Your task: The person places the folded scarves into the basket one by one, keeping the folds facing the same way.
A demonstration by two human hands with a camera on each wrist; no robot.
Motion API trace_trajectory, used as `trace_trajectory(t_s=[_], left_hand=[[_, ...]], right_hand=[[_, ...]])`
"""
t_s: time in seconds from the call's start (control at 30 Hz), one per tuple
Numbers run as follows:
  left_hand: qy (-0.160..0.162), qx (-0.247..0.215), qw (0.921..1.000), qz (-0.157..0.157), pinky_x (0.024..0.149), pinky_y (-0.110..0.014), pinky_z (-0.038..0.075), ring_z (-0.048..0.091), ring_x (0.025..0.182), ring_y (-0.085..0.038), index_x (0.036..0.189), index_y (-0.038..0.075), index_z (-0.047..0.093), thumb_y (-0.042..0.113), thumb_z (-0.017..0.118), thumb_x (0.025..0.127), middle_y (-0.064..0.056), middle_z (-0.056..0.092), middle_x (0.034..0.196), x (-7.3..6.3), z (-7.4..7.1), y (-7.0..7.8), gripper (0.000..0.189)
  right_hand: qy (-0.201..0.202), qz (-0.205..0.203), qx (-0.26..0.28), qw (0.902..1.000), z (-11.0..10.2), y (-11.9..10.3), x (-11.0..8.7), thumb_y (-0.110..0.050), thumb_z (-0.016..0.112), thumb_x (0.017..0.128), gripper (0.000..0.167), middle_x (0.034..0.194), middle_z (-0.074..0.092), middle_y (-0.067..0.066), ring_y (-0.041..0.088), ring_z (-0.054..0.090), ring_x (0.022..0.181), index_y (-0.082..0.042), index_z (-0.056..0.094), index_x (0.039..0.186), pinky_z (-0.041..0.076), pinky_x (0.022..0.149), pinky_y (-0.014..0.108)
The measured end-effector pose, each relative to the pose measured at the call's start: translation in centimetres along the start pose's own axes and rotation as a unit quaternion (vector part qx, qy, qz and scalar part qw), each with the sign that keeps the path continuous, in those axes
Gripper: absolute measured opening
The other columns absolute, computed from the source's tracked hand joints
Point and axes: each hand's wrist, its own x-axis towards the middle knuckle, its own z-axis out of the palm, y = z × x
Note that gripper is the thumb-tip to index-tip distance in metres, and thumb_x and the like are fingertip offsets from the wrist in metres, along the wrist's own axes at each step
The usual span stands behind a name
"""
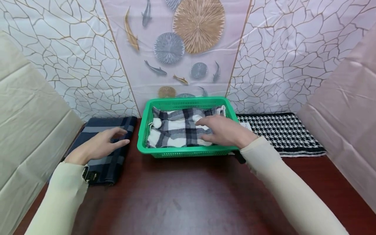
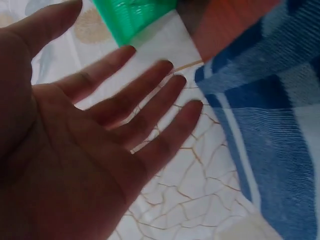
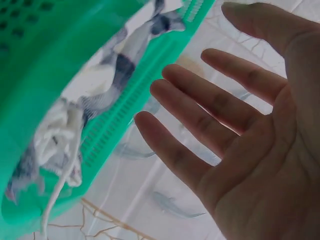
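Observation:
A green plastic basket (image 1: pixel 188 150) stands at the back middle of the table, with a grey, black and white plaid cloth (image 1: pixel 176 132) lying in it. White pompoms and a white cord (image 3: pixel 61 185) show on this cloth. My right hand (image 1: pixel 224 130) hovers over the basket's right part, fingers spread and holding nothing. To the left, my left hand (image 1: pixel 101 145) is above a folded navy plaid cloth (image 1: pixel 110 168). Its fingers are relaxed, and the left wrist view shows the palm bare beside the blue plaid fabric (image 2: pixel 270 135).
A black and white houndstooth cloth (image 1: pixel 282 132) lies flat right of the basket, with a white tag (image 1: pixel 246 126) near it. The dark red table (image 1: pixel 182 195) ends at a patterned backdrop (image 1: pixel 88 65); pale panels (image 1: pixel 32 130) flank both sides.

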Motion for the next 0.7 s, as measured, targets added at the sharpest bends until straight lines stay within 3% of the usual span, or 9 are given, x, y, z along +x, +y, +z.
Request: trace_trajectory(t_s=[0.2, 0.37, 0.5, 0.7], left_hand=[[-0.032, 0.023, 0.9977, -0.054, 0.106, -0.072, 0.035, 0.030, 0.138, -0.062, 0.156, -0.010, 0.021, 0.050, 0.062, 0.099, -0.045, 0.026, 0.153, 0.1, 1.4, -1.5, 0.093], [-0.058, 0.030, 0.9928, -0.101, 0.109, -0.075, 0.028, 0.018, 0.137, -0.067, 0.157, -0.010, 0.013, 0.054, 0.068, 0.094, -0.047, 0.014, 0.152, 0.4, 3.2, -2.3, 0.105], [-0.071, 0.041, 0.9878, -0.132, 0.109, -0.075, 0.029, 0.014, 0.139, -0.065, 0.158, -0.010, 0.008, 0.047, 0.070, 0.094, -0.044, 0.009, 0.155, 0.5, 4.5, -2.6, 0.105], [-0.072, 0.065, 0.9840, -0.150, 0.106, -0.077, 0.029, 0.011, 0.142, -0.063, 0.159, -0.007, 0.006, 0.030, 0.071, 0.093, -0.040, 0.006, 0.159, 0.6, 5.3, -2.5, 0.099]], right_hand=[[0.029, -0.016, 0.024, 0.9992, 1.0, -1.5, -0.5, -0.035, 0.063, 0.102, 0.048, 0.146, 0.060, 0.004, 0.024, 0.056, 0.137, -0.016, 0.057, 0.145, 0.046, 0.113, 0.046], [0.021, -0.027, 0.036, 0.9988, 2.7, -2.3, -0.1, -0.036, 0.062, 0.103, 0.047, 0.145, 0.060, 0.002, 0.022, 0.057, 0.135, -0.016, 0.058, 0.145, 0.047, 0.112, 0.043], [0.010, -0.035, 0.042, 0.9984, 4.1, -2.9, 0.3, -0.037, 0.062, 0.103, 0.047, 0.145, 0.060, 0.003, 0.021, 0.058, 0.133, -0.016, 0.056, 0.145, 0.048, 0.110, 0.042], [0.016, -0.054, 0.042, 0.9975, 5.6, -4.1, 0.5, -0.039, 0.062, 0.102, 0.049, 0.140, 0.062, 0.006, 0.023, 0.061, 0.127, -0.015, 0.058, 0.144, 0.050, 0.106, 0.042]])
